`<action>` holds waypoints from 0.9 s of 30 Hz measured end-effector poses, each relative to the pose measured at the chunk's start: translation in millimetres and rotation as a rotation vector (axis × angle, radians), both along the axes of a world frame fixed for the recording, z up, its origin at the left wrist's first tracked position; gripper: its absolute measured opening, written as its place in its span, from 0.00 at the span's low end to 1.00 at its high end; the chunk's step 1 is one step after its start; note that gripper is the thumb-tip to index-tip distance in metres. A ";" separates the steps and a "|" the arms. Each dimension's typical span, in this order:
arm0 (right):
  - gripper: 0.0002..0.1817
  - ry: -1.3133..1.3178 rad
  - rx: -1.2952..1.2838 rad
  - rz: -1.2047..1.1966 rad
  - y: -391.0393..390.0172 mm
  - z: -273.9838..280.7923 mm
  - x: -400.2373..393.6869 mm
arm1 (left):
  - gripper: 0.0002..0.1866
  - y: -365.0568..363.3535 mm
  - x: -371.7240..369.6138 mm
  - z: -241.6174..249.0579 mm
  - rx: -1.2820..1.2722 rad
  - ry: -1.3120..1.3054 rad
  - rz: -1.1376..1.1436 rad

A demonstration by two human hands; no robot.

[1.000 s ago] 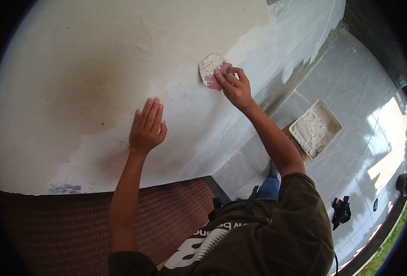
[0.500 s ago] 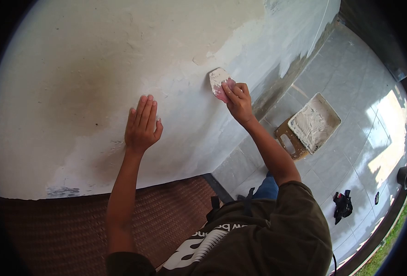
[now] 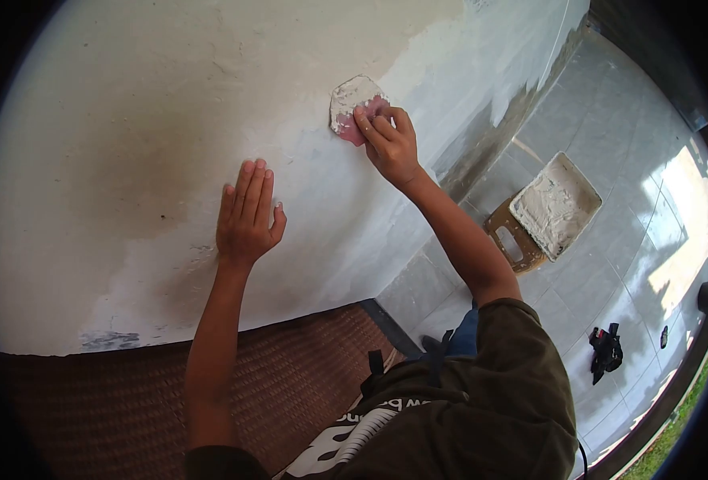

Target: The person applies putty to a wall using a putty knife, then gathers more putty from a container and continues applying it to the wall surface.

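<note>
My right hand grips a pink putty scraper, a flat blade whose upper face is coated with off-white putty. The scraper lies against the wall, which is patchy white and beige. My left hand rests flat on the same wall, lower and to the left, fingers stretched out and thumb apart, with nothing in it. Right of my right forearm, a tray of putty sits on top of a tan container with a cut-out handle.
Grey floor tiles extend on the right. A black item and a small dark object lie there, near a dark round pot. A brown woven mat covers the area below the wall. Grass shows at the lower right.
My right hand and the scraper have moved up and to the left along the wall. My left hand stays in place. The view has shifted slightly.
</note>
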State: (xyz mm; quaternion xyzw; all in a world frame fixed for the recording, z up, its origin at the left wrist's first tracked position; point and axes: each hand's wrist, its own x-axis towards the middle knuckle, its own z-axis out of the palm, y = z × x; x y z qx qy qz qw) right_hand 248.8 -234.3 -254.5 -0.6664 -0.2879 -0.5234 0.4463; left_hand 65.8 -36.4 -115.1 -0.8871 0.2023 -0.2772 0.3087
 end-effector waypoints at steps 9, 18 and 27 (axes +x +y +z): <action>0.30 0.276 0.145 0.186 -23.8 -26.2 -42.3 | 0.29 -0.7 1.3 0.8 0.027 -0.029 0.007; 0.32 0.255 0.188 -0.030 -1.8 7.6 -12.9 | 0.30 -1.1 1.1 1.0 0.022 -0.020 0.014; 0.26 0.623 0.155 0.118 10.8 6.2 -81.4 | 0.33 -3.0 2.4 0.7 -0.036 -0.007 -0.021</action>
